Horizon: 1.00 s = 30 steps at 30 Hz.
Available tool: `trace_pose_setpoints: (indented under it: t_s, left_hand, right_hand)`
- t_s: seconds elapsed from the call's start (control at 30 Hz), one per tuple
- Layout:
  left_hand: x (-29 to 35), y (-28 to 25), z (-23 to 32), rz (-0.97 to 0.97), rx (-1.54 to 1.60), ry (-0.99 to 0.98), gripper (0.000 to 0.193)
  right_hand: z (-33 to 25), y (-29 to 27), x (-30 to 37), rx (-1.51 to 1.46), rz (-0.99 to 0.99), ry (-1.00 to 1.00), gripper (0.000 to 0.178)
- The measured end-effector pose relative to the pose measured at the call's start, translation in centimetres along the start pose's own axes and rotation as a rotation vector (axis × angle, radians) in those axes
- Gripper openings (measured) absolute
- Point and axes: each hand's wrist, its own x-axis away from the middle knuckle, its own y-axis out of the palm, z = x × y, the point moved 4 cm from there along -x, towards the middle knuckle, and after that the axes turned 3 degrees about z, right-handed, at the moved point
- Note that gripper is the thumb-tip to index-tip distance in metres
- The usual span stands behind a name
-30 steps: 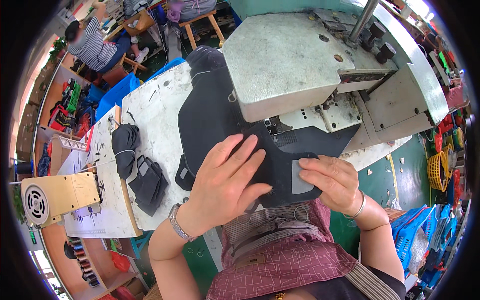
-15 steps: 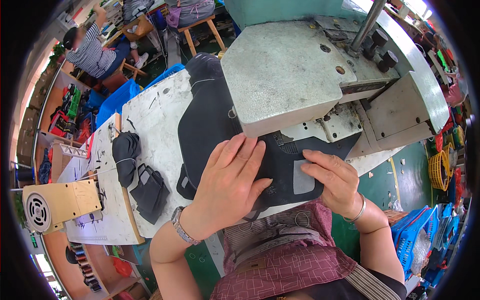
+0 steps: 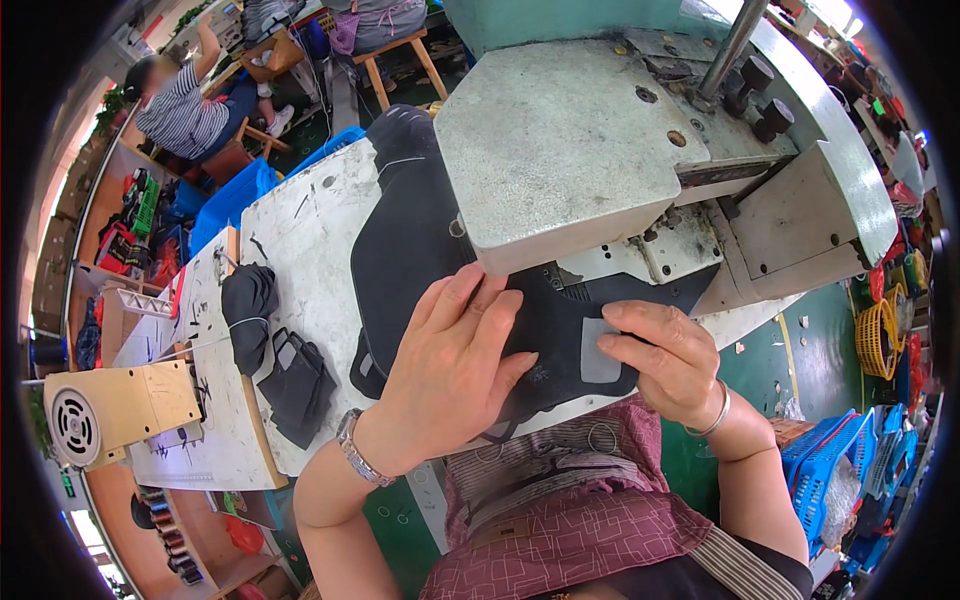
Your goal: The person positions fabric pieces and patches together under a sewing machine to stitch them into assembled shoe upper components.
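A black fabric piece (image 3: 405,255) lies on the white sewing table under the pale head of a sewing machine (image 3: 560,150). On its near right corner is a grey rectangular patch (image 3: 598,362). My left hand (image 3: 445,365) lies on the fabric with its fingers apart, their tips close to the machine head's lower edge. At the right edge, my right hand (image 3: 665,360) has curled fingers over the fabric, two fingertips touching the patch; its thumb is hidden. The machine head covers the needle area.
Left of the fabric lie a tied black bundle (image 3: 248,310) and folded black pieces (image 3: 298,385). A tan machine part with a round vent (image 3: 80,425) stands farther left. Blue baskets (image 3: 830,470) are on the right, a yellow basket (image 3: 880,335) beyond. Another person (image 3: 185,115) sits at back left.
The whole view has shifted slightly. My left index finger has drawn back a little, and the patched corner has moved slightly left and away from me with my right hand.
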Motion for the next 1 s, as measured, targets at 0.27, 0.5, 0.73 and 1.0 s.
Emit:
trace_pose_setpoints:
  t_s: [0.27,0.5,0.73,1.0]
  left_hand:
    - [-0.4,-0.3,-0.6,0.028,-0.118,-0.015,0.050]
    - [-0.7,-0.3,-0.8,0.043,-0.121,-0.053,0.045]
    - [-1.5,-0.3,-1.3,0.045,-0.128,-0.022,0.048]
    - [-2.8,-0.5,-3.8,-0.086,-0.042,-0.048,0.047]
  right_hand:
    - [0.4,0.2,-1.1,0.053,-0.086,0.053,0.027]
    - [0.6,0.4,-1.3,0.030,-0.126,0.074,0.028]
    - [0.9,0.9,-1.4,-0.032,-0.209,0.084,0.032]
    - [0.5,1.6,-2.2,-0.028,-0.313,0.050,0.036]
